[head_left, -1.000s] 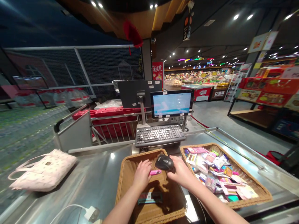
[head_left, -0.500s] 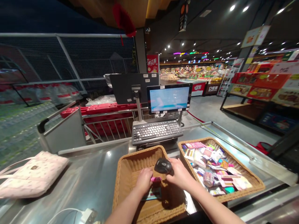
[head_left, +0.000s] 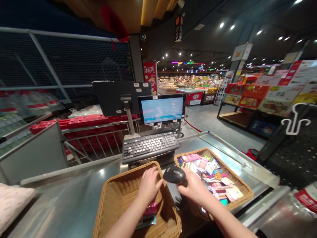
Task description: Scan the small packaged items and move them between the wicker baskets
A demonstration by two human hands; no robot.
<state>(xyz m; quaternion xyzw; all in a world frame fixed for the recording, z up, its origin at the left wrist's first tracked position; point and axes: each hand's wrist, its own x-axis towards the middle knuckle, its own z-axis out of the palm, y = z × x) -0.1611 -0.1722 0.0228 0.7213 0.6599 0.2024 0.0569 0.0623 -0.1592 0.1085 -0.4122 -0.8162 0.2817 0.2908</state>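
Gripping a black rounded plastic handheld scanner (head_left: 174, 174), the right hand (head_left: 192, 188) is closed round its rear end. The scanner's long axis runs roughly 3-to-9, nose toward 9 o'clock.

The left hand (head_left: 148, 185) is palm down with fingers loosely curled and nothing visible in it. Its fingertips sit just beside the scanner nose; contact can't be told. The hands are near each other but not joined.

Key relation: a small glossy pink packet (head_left: 151, 209) lies at 6 o'clock from the left hand, on the person's side, just beside the left wrist. From the right hand it's at about 8 o'clock and farther off, so the left hand is nearer. The forearm partly hides it, so its long axis can't be read.

The pink packet rests on a flat dark pack with a teal edge (head_left: 145, 222), which lies roughly 9-to-3, slightly tilted. Both are on the floor of the left brown woven wicker basket (head_left: 109, 195), near its 3 o'clock wall.

A second wicker basket (head_left: 244, 190), holding mixed small colourful packets (head_left: 210, 168), sits at 2 o'clock from the right hand.

A grey keyboard (head_left: 150, 146) and lit touchscreen (head_left: 161, 109) stand at 12 o'clock. Everything is on a brushed steel counter (head_left: 74, 198).
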